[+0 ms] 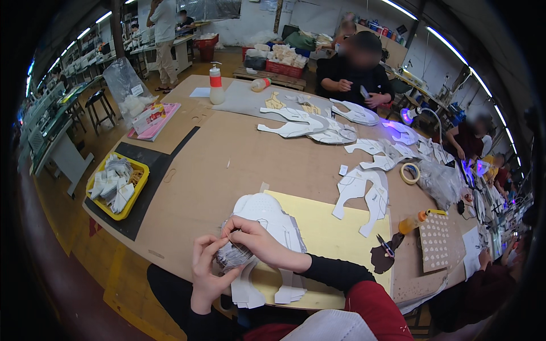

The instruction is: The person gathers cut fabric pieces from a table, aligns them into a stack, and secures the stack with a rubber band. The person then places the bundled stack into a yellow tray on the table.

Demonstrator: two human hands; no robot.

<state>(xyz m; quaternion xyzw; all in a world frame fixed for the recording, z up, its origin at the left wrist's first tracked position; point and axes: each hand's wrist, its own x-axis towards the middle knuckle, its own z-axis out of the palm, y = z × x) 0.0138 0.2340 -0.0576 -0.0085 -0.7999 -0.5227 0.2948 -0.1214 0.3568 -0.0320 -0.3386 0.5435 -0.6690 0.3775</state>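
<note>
My left hand (209, 267) is wrapped round a thick bundle of small whitish pieces (234, 256), its edges fanned out. Over the top of that bundle my right hand (256, 241) pinches a thin tan strand that looks like a rubber band; the fingertips of both hands meet there. A stack of white cut shoe-upper pieces (270, 213) lies beneath and beside my hands, its two legs pointing toward me. Part of the stack rests on a yellow sheet (330, 238).
At the left stands a yellow tray (146, 170) of white bundles and tan bands. White cut pieces (293, 122) spread across the table's far right. Snips (385, 245), a tape roll (409, 173) and an orange bottle (412, 223) lie right. A person (358, 74) sits opposite.
</note>
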